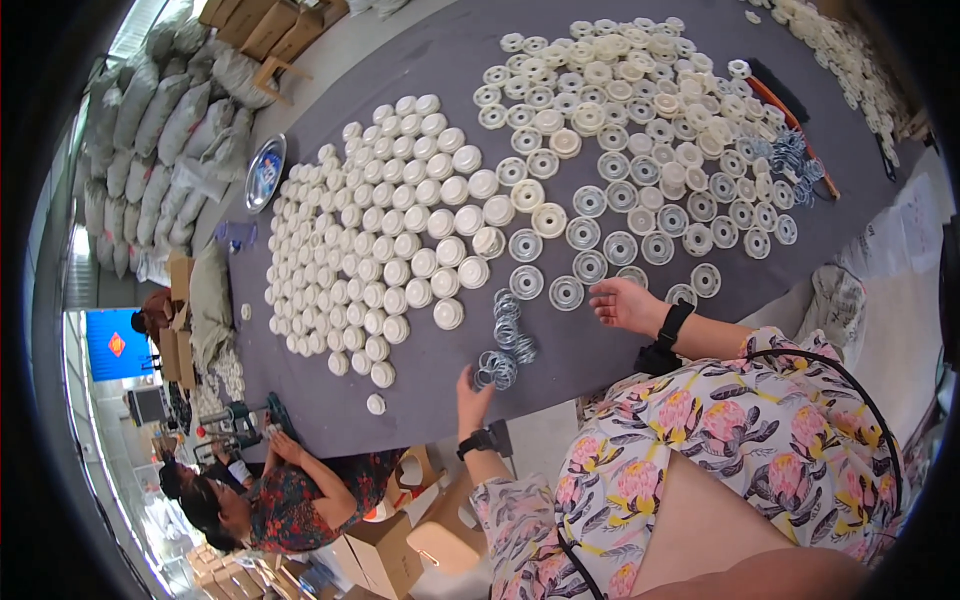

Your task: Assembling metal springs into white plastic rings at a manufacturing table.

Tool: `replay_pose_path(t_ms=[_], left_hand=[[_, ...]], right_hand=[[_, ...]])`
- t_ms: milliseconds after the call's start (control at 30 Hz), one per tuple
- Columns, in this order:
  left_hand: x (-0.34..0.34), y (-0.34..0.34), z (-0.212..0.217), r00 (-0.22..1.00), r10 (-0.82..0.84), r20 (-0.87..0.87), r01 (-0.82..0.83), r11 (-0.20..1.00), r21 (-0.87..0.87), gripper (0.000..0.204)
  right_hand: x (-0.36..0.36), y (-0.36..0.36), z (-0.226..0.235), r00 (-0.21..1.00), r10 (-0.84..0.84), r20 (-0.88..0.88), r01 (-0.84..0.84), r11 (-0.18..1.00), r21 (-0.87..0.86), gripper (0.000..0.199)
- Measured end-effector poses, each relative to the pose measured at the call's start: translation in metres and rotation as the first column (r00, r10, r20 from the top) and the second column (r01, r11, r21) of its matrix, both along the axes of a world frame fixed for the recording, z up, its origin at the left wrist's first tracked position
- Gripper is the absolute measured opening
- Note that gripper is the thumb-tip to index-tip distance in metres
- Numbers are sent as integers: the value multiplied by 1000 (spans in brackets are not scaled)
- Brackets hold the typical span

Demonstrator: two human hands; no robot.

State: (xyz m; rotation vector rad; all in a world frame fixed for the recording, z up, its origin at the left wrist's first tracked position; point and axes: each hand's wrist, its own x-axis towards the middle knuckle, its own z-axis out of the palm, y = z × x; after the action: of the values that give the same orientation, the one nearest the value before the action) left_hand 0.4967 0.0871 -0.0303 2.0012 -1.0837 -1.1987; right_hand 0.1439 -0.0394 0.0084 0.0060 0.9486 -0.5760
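Note:
My left hand (pixel 473 402) is at the near edge of the grey table, thumb and fingers apart, beside a small heap of metal coil springs (pixel 508 335). Its fingertips come up to the lowest springs; whether they touch cannot be made out. My right hand (pixel 628 306) reaches over the table with its fingers stretched out and nothing in them. Just past its fingertips lie round, ringed plastic discs, one clear disc (pixel 566 293) among them. Left of the springs stand many white round plastic pieces (pixel 449 313) in loose rows.
More discs (pixel 640 90) are heaped at the far right, near a tangle of springs (pixel 792 158) and a black brush with an orange handle (pixel 795 115). A metal tray (pixel 265 172) sits at the left edge. A co-worker (pixel 290 490) works at the lower left, near cardboard boxes (pixel 375 555).

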Motion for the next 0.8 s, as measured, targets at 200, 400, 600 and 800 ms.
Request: replay_pose_path(t_ms=[200,400,600,800], left_hand=[[-26,26,5,777,-122,618,240,964,-111,58],[5,46,-15,849,477,229,-404,864,-301,43],[3,16,18,501,636,-587,-703,695,153,35],[-60,-88,27,893,155,-422,-301,903,-306,41]], right_hand=[[34,16,-2,991,94,93,-97,995,26,20],[47,40,10,987,157,-19,-158,985,-73,27],[36,39,2,984,171,-48,-173,984,-52,27],[6,24,14,993,108,-48,-111,991,-75,24]])
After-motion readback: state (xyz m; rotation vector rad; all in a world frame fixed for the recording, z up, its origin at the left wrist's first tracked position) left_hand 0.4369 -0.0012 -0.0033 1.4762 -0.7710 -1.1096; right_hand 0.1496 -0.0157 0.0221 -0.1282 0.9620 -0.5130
